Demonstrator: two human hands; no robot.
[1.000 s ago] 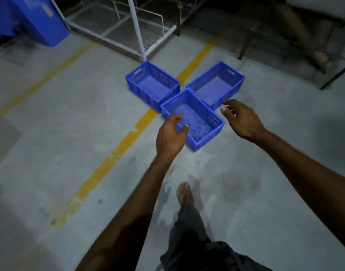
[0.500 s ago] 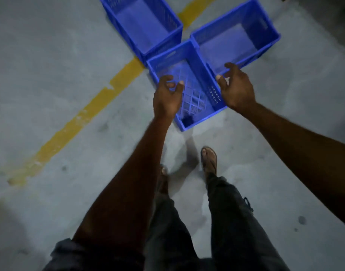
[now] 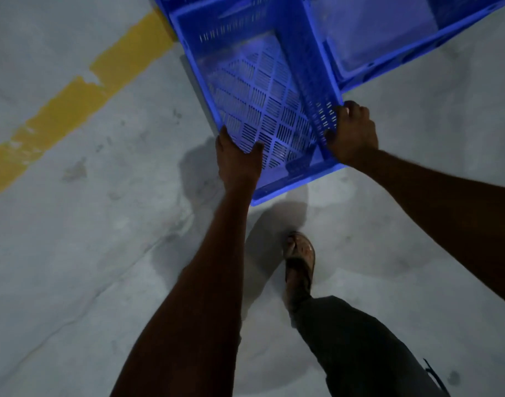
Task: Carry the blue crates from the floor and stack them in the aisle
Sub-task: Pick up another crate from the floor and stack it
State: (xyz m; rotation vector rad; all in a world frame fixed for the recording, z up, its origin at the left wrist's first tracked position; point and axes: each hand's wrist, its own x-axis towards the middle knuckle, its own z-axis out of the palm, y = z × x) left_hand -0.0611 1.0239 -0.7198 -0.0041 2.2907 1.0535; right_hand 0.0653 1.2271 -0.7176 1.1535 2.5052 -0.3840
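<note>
The nearest blue crate (image 3: 262,90), empty with a slotted lattice bottom, stands on the concrete floor at the top centre. My left hand (image 3: 237,159) grips its left rim near the front corner, thumb inside the wall. My right hand (image 3: 353,133) is closed over its right rim, fingers curled over the perforated wall. A second blue crate (image 3: 388,41) touches it at the upper right, cut off by the frame. I cannot tell whether the near crate has left the floor.
A worn yellow floor line (image 3: 82,93) runs diagonally from the left edge up to the crates. My sandalled foot (image 3: 299,262) and dark trouser leg (image 3: 368,348) stand just behind the crate. Bare concrete floor (image 3: 73,253) lies to the left and right.
I have bent closer, so the crates fill the top of the view. Both hands, open and hovering over the near crate before, are closed on its left and right rims.
</note>
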